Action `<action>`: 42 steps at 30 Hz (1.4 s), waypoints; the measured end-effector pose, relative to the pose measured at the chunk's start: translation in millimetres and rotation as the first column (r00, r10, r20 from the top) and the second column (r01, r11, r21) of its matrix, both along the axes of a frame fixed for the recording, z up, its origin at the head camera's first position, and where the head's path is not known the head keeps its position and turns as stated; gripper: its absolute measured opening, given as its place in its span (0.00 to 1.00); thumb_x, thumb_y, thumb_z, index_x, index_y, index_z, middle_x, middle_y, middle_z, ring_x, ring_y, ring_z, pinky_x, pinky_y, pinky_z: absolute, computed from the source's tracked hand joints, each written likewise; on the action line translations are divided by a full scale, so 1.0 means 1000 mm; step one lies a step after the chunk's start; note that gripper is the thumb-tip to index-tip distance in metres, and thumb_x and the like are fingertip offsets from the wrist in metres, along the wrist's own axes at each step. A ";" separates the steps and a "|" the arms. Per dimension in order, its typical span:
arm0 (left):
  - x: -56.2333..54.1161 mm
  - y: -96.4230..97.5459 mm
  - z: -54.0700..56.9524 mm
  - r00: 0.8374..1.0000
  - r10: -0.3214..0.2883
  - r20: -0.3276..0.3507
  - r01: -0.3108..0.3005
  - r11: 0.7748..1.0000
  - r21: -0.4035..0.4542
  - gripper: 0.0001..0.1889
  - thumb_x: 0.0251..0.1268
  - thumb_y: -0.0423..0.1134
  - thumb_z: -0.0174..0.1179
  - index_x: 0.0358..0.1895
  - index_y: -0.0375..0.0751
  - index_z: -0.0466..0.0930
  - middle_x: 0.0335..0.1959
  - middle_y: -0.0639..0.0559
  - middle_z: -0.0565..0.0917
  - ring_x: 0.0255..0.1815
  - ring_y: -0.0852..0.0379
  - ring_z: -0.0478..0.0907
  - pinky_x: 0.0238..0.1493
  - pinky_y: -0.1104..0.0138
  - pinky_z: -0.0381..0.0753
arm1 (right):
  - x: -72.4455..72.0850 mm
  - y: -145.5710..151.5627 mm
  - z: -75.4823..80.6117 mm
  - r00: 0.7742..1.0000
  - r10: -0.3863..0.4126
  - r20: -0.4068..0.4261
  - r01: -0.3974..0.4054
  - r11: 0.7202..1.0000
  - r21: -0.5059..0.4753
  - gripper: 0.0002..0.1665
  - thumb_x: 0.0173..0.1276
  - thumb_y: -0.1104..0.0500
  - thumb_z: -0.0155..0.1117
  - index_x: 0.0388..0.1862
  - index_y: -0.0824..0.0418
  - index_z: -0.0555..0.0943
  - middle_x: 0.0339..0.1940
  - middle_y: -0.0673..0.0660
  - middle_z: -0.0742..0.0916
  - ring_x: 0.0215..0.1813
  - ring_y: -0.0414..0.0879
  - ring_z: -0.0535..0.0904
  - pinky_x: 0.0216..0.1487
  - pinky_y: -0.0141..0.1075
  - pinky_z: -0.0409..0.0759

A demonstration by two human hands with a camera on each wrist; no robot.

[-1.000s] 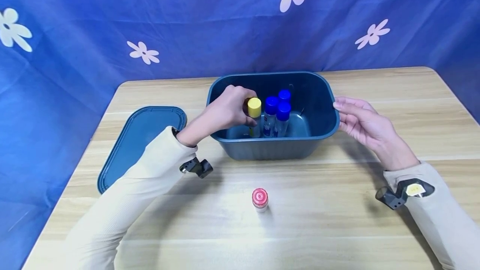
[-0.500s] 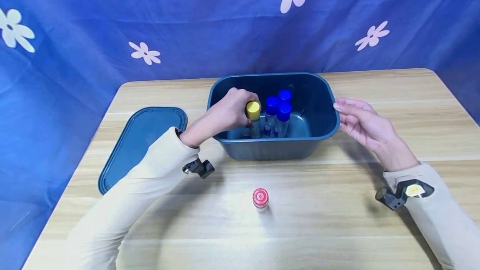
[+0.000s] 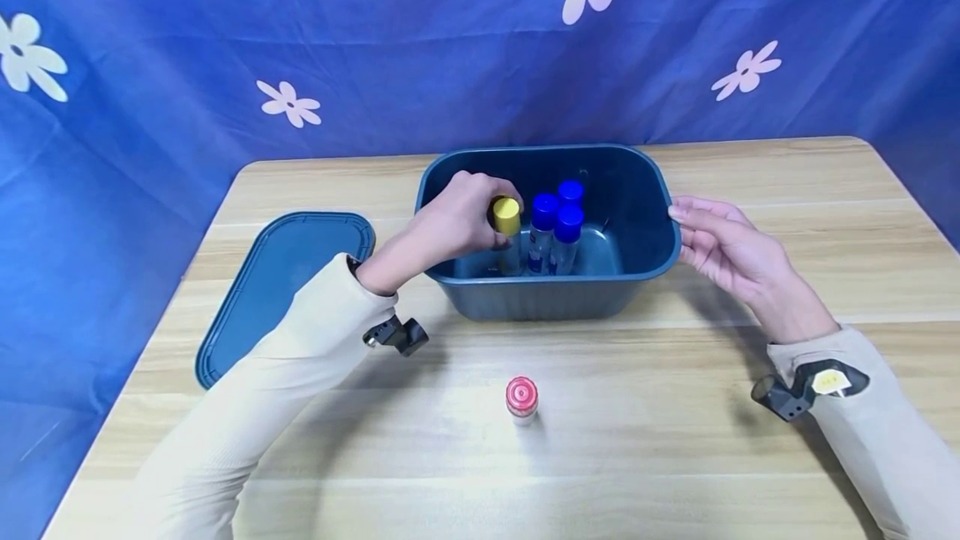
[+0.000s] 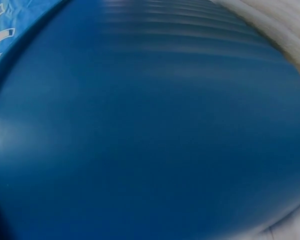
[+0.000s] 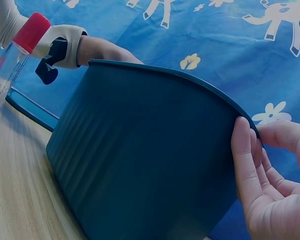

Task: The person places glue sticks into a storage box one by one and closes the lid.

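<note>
Here, the scene at the bin, as seen from beside the table.

Left hand (image 3: 450, 223): inside the bin (image 3: 480, 294), fingers curled round the yellow tube (image 3: 508, 227), gripping it just under its cap.
Yellow tube: upright, low in the bin, touching or just beside the blue tubes (image 3: 555, 223) to the hand's right.
Change: a second ago the yellow cap stood a little higher and nearer the front; it has since sunk slightly and settled against the blue ones, so the tube looks set down, though the grip is not released.
Right hand (image 3: 723, 244): fingers straight and apart, resting on the bin's right wall (image 5: 155, 150), steadying it; unmoved.
Red tube (image 3: 521, 400): upright on the table (image 3: 675, 440), between the two forearms, untouched.
Lid (image 3: 277, 273): flat, left of the left wrist.
</note>
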State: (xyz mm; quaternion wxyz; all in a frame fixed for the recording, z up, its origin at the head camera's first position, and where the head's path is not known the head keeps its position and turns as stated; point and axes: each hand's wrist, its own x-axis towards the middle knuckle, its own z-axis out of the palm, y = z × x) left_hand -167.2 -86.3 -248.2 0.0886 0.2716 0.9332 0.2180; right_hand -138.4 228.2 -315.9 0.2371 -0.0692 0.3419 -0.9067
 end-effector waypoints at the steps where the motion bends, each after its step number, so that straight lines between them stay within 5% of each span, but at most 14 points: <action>1: 0.000 0.000 0.000 1.000 0.004 0.000 -0.004 1.000 0.006 0.16 0.50 0.31 0.71 0.45 0.36 0.83 0.39 0.45 0.84 0.39 0.50 0.75 0.42 0.62 0.79 | 0.000 0.000 0.000 1.000 0.000 0.000 0.000 1.000 0.001 0.14 0.74 0.73 0.45 0.43 0.74 0.81 0.36 0.65 0.87 0.38 0.51 0.86 0.38 0.38 0.86; 10: 0.005 -0.008 0.013 1.000 -0.017 -0.018 0.019 0.993 0.115 0.23 0.49 0.32 0.74 0.50 0.28 0.79 0.43 0.40 0.86 0.42 0.49 0.83 0.48 0.62 0.82 | 0.001 0.000 0.000 1.000 -0.008 0.006 0.008 1.000 0.005 0.14 0.74 0.73 0.46 0.43 0.74 0.81 0.36 0.65 0.87 0.38 0.51 0.86 0.38 0.38 0.86; 19: 0.010 -0.014 0.019 1.000 -0.024 -0.016 0.027 0.982 0.188 0.20 0.52 0.31 0.72 0.48 0.26 0.79 0.44 0.39 0.85 0.45 0.47 0.84 0.51 0.62 0.81 | 0.001 0.001 0.000 1.000 -0.011 0.012 0.011 1.000 0.009 0.14 0.74 0.73 0.45 0.42 0.74 0.81 0.36 0.64 0.87 0.37 0.51 0.86 0.38 0.38 0.86; 42: 0.043 -0.048 0.037 0.997 0.028 -0.075 -0.013 0.980 0.201 0.18 0.56 0.35 0.70 0.50 0.34 0.81 0.45 0.43 0.86 0.47 0.50 0.83 0.52 0.59 0.81 | 0.000 0.000 0.003 1.000 -0.012 0.017 0.012 1.000 0.023 0.14 0.74 0.73 0.46 0.43 0.74 0.81 0.36 0.64 0.87 0.37 0.50 0.86 0.38 0.37 0.86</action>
